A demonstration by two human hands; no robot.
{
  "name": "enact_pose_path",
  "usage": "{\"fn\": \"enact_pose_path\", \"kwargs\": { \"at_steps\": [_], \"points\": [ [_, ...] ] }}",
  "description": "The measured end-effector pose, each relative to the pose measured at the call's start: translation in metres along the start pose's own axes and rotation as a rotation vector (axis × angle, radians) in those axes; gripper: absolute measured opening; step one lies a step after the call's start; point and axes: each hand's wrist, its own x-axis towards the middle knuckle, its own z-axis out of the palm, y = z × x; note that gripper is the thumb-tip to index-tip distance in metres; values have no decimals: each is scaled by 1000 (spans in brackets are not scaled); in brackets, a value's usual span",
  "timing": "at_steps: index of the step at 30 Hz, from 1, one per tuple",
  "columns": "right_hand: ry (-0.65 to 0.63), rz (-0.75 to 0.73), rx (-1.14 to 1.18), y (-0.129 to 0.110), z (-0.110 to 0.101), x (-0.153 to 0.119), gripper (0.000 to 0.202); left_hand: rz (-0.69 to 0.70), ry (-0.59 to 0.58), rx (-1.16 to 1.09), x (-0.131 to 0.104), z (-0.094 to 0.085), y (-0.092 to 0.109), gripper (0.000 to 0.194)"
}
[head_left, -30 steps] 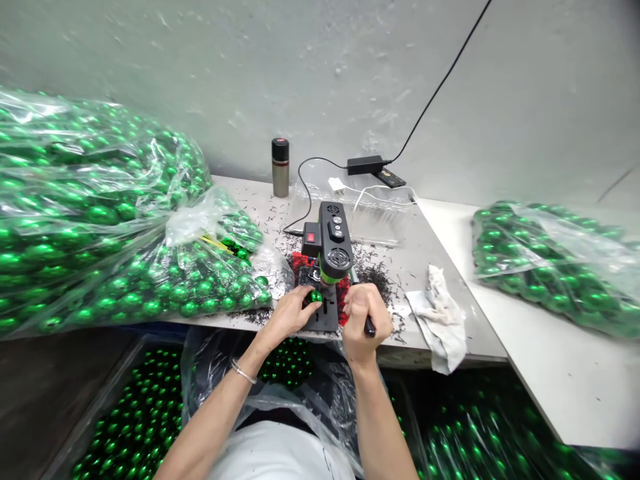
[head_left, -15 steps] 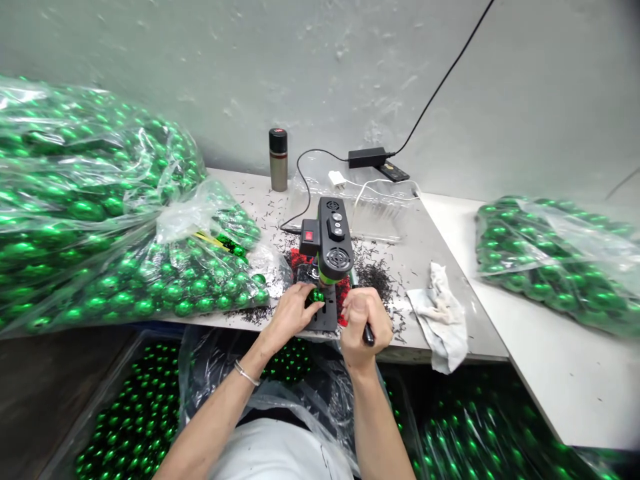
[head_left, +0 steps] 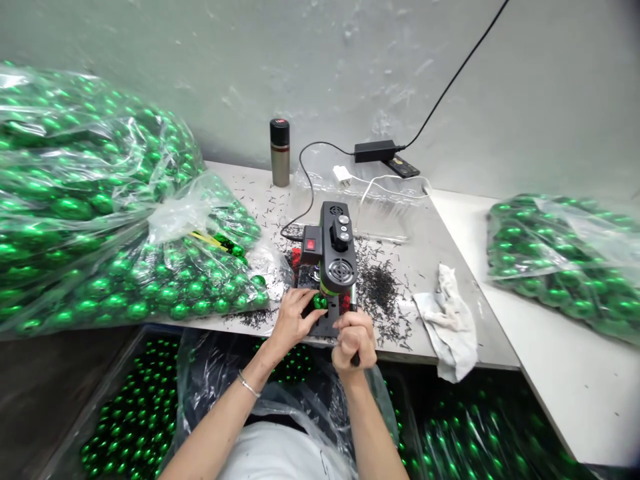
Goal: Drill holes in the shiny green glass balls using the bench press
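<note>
In the head view, a shiny green ball (head_left: 320, 302) is held at the near end of a black press (head_left: 339, 243), above its base plate (head_left: 324, 329). The ball is placed just right of the left hand (head_left: 294, 319), at its fingertips, and to the left of and slightly farther than the right hand (head_left: 355, 340). It is pinched between the left thumb and fingers; the palm is turned down, and the forearm is stretched in from the near left, with a bracelet (head_left: 249, 385) worn at the wrist. The right hand is clenched around a black handle (head_left: 355, 360), the knuckles raised and the forearm brought up from the near right.

Black bits (head_left: 379, 285) are scattered over the table (head_left: 445, 247) to the right of the press. Farther right, a white cloth (head_left: 447, 327) is draped over the near edge. The left side is filled by a clear bag (head_left: 125, 220) of green balls; at the far side a bottle (head_left: 281, 157) is stood upright.
</note>
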Motion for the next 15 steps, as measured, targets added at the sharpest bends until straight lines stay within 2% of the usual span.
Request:
{"fn": "enact_pose_path", "kwargs": {
  "at_steps": [8,13,15],
  "points": [
    [82,-8,37,14,10,-16,34,-31,-24,-3,-2,0,2,29],
    [68,-53,27,18,8,-15,34,-25,-23,-10,-2,0,2,29],
    [-7,-97,-7,19,5,-13,33,-22,-21,-13,-2,-1,1,29]
  ]
}}
